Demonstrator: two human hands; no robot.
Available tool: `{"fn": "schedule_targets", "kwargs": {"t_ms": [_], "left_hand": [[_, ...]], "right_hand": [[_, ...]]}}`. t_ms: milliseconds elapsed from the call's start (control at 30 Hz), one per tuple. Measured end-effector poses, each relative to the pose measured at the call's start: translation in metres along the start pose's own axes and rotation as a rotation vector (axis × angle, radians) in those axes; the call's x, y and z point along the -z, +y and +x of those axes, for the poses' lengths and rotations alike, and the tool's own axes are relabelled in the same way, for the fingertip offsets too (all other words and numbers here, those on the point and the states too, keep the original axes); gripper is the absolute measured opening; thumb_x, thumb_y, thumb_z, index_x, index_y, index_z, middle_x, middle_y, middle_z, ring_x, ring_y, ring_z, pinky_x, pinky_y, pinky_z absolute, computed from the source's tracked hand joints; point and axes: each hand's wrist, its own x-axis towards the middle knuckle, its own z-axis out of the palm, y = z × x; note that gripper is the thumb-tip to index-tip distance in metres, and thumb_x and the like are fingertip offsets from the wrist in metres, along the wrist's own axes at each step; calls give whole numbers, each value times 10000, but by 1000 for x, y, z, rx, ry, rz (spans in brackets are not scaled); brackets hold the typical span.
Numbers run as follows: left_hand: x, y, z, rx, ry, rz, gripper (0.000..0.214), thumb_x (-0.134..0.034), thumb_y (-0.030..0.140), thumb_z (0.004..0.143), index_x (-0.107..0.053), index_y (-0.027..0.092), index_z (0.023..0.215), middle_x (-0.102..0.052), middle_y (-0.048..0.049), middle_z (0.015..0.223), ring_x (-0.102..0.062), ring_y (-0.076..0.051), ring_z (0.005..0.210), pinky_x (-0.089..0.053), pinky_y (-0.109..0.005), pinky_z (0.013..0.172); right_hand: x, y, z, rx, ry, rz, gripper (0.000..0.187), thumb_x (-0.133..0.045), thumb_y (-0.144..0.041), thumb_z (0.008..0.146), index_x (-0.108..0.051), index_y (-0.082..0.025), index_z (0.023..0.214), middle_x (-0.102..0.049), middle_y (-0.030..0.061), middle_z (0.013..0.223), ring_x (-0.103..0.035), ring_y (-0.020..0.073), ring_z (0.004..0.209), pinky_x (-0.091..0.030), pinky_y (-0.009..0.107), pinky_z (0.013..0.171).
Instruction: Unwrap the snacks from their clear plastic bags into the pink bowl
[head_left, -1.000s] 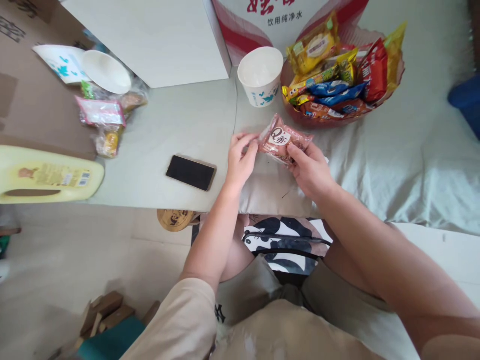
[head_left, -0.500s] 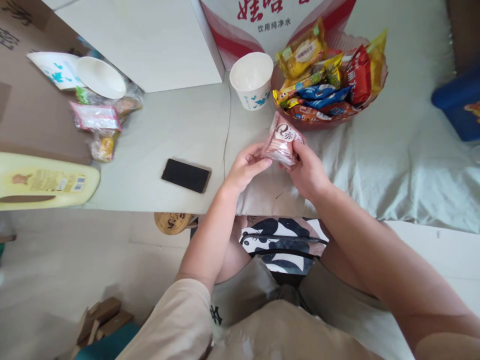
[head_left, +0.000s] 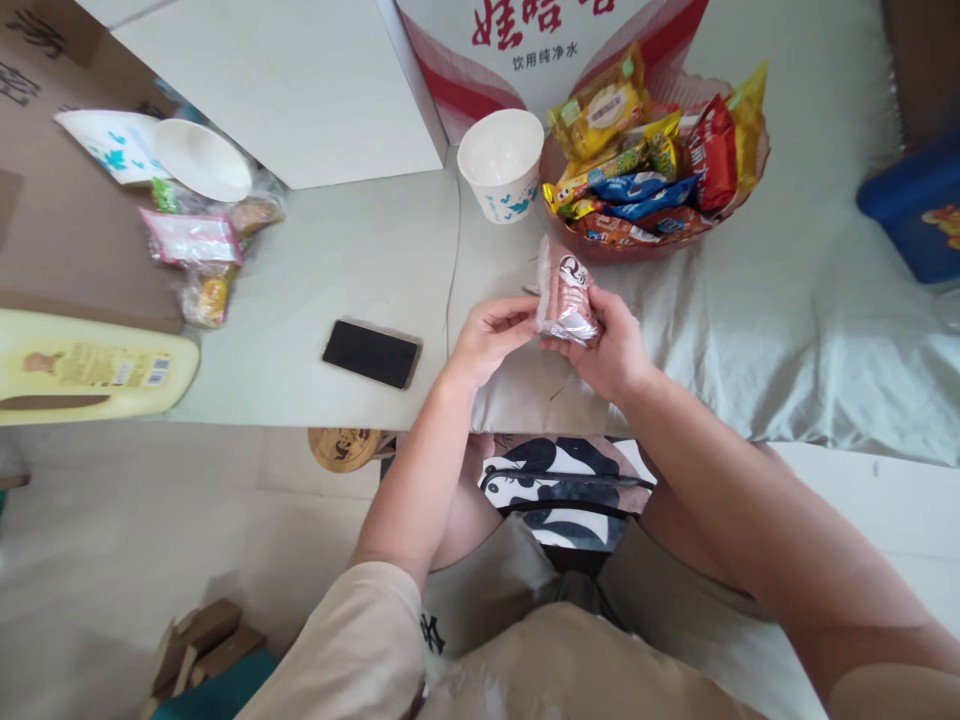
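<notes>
A pink and clear snack packet with a "Q" on its label is held up above the cloth. My right hand is closed around its right side, thumb on the front and fingers beneath. At the packet's left edge my left hand pinches the clear wrapper between thumb and fingers. Just beyond the packet lies a reddish bowl filled with several wrapped snacks, among them a red packet and a yellow one. A white paper cup with blue leaf prints stands left of the bowl.
A black phone lies on the pale green cloth. To the left are wrapped snacks, a tipped paper cup and a yellow bottle. Behind stand a white box and a red-white carton; a blue container is at right.
The packet has turned in my hands, so its clear left edge now faces my left hand. My left fingers have shifted onto that edge, and the right hand has moved slightly.
</notes>
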Motion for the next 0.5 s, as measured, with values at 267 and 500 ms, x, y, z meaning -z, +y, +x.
{"fn": "schedule_targets", "kwargs": {"t_ms": [267, 500], "left_hand": [[6, -4, 8, -95, 376, 212, 254, -816, 438, 783, -748, 228, 908, -713, -13, 890, -661, -124, 764, -525, -246, 718], [-2, 3, -4, 291, 18, -76, 412, -696, 561, 869, -683, 208, 1082, -752, -42, 851, -719, -155, 720, -577, -288, 708]], "right_hand": [[-2, 2, 2, 312, 44, -177, 461, -744, -552, 750, -600, -293, 1103, -708, 16, 1134, -654, 237, 1104, -556, 395, 955], [7, -5, -12, 664, 101, -1154, 393, -622, -378, 876, -612, -238, 1243, -597, 136, 1199, -541, 322, 1175, -455, 508, 1017]]}}
